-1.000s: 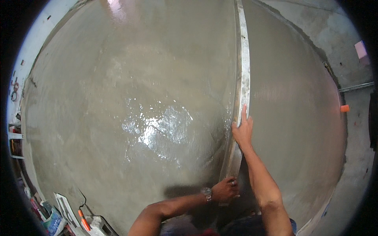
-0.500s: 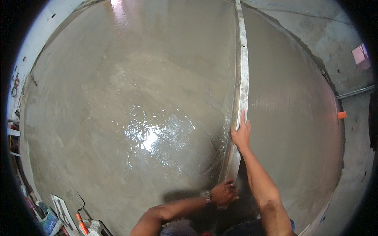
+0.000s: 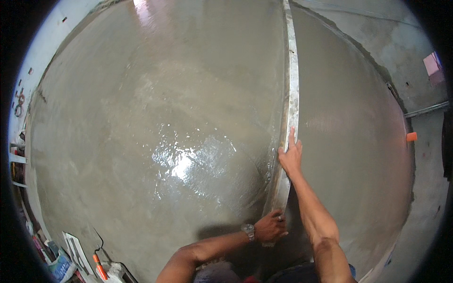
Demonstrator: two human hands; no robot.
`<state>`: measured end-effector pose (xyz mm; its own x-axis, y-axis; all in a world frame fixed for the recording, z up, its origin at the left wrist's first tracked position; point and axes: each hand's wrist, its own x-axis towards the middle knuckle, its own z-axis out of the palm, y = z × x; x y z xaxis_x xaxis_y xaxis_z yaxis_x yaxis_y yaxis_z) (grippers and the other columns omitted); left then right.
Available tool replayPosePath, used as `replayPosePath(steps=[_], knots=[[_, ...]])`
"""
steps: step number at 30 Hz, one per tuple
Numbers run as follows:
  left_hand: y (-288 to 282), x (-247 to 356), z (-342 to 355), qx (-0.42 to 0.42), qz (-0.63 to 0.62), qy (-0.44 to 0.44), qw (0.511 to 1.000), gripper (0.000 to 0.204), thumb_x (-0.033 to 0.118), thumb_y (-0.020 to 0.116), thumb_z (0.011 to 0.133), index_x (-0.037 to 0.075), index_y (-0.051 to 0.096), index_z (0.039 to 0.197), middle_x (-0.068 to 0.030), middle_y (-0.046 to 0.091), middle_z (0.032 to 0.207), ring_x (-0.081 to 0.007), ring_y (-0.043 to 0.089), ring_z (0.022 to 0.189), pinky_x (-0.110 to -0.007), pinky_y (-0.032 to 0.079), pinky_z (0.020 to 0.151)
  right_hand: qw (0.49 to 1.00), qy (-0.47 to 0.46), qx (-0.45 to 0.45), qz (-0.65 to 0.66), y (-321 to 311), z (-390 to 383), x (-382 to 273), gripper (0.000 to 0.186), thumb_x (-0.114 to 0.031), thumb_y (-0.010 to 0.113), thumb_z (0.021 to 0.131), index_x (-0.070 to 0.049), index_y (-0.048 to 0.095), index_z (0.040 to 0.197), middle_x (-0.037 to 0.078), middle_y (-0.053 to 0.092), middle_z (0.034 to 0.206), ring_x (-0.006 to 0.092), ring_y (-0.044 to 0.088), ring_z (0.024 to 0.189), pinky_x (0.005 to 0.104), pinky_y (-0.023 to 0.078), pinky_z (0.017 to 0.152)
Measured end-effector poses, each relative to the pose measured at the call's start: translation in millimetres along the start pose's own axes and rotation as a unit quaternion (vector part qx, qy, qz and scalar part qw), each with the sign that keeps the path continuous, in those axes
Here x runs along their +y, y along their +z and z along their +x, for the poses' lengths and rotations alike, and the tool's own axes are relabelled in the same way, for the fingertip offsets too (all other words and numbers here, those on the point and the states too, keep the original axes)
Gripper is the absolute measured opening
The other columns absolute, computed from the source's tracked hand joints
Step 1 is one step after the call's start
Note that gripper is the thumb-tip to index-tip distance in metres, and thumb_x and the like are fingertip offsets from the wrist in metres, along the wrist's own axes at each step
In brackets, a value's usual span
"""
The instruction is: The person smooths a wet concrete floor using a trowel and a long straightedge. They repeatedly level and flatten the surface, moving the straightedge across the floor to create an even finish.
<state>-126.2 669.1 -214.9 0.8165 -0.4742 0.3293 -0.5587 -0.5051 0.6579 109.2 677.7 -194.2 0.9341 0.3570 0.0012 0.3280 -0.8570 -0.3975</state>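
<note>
A long, pale metal screed bar (image 3: 293, 85) lies across a broad stretch of smooth wet cement (image 3: 212, 70), running from close to my body to the far edge. My left hand (image 3: 271, 226), with a watch on its wrist, is closed around the bar's near end. Further up, my right hand (image 3: 291, 158) grips the bar from its right side, index finger stretched along the top. Water glistens on the cement left of the bar. To the right of it the surface looks more even.
At the lower left lie a flat finishing trowel (image 3: 78, 252), an orange-handled tool (image 3: 100, 268) and a blue-and-white bag (image 3: 61, 268). An orange piece (image 3: 411, 137) sits at the right edge of the wet area, below a metal pipe (image 3: 427, 110). A pink block (image 3: 432, 66) is beyond.
The bar and both my hands have shifted slightly away from me. The grip of each hand stays the same, and the view has moved a little.
</note>
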Motion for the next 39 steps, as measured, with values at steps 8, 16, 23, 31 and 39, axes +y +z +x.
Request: replayPosePath(steps=[8, 16, 23, 31, 39], knots=[[-8.9, 6.6, 0.0, -0.006, -0.026, -0.003, 1.0, 0.031, 0.033, 0.055, 0.098, 0.006, 0.07, 0.099, -0.007, 0.069, 0.105, -0.0239, 0.056, 0.114, -0.044, 0.028, 0.114, 1.0, -0.002, 0.007, 0.002, 1.9, -1.1, 6.5, 0.095, -0.008, 0.066, 0.08, -0.02, 0.013, 0.159, 0.031, 0.049, 0.112, 0.0466, 0.051, 0.108, 0.0517, 0.042, 0.097], [-0.7, 9.9, -6.0, 0.01, -0.012, -0.007, 1.0, 0.023, 0.033, 0.06, 0.092, 0.013, 0.071, 0.097, -0.0033, 0.066, 0.099, -0.023, 0.056, 0.11, -0.047, 0.031, 0.112, 1.0, 0.005, -0.01, 0.013, -2.6, -8.5, -1.9, 0.094, -0.009, 0.065, 0.08, -0.019, 0.015, 0.159, 0.034, 0.048, 0.116, 0.0484, 0.05, 0.11, 0.0516, 0.042, 0.097], [0.9, 9.4, -10.3, 0.031, -0.007, 0.0, 0.999, 0.025, 0.031, 0.058, 0.095, 0.01, 0.071, 0.093, -0.0051, 0.066, 0.096, -0.0232, 0.057, 0.107, -0.046, 0.032, 0.111, 0.999, 0.009, -0.028, 0.019, -4.6, -8.8, -10.0, 0.094, -0.009, 0.065, 0.08, -0.021, 0.015, 0.159, 0.035, 0.048, 0.118, 0.0499, 0.049, 0.114, 0.0515, 0.04, 0.102], [-8.0, 3.7, -5.5, 0.018, -0.012, 0.003, 1.0, 0.022, 0.03, 0.061, 0.093, 0.009, 0.069, 0.093, -0.0036, 0.065, 0.098, -0.0227, 0.056, 0.105, -0.046, 0.034, 0.109, 0.999, 0.018, -0.037, 0.031, -6.5, -2.0, -14.5, 0.094, -0.008, 0.065, 0.08, -0.021, 0.016, 0.159, 0.034, 0.048, 0.119, 0.05, 0.048, 0.116, 0.0519, 0.039, 0.104], [-12.7, 4.5, -2.1, -0.014, -0.009, -0.002, 1.0, 0.021, 0.032, 0.062, 0.09, 0.013, 0.071, 0.095, -0.0012, 0.064, 0.098, -0.0226, 0.056, 0.107, -0.046, 0.033, 0.111, 1.0, 0.014, -0.01, 0.011, -3.0, 2.6, -6.1, 0.092, -0.009, 0.064, 0.08, -0.021, 0.017, 0.158, 0.032, 0.048, 0.117, 0.0482, 0.049, 0.113, 0.0509, 0.041, 0.101]])
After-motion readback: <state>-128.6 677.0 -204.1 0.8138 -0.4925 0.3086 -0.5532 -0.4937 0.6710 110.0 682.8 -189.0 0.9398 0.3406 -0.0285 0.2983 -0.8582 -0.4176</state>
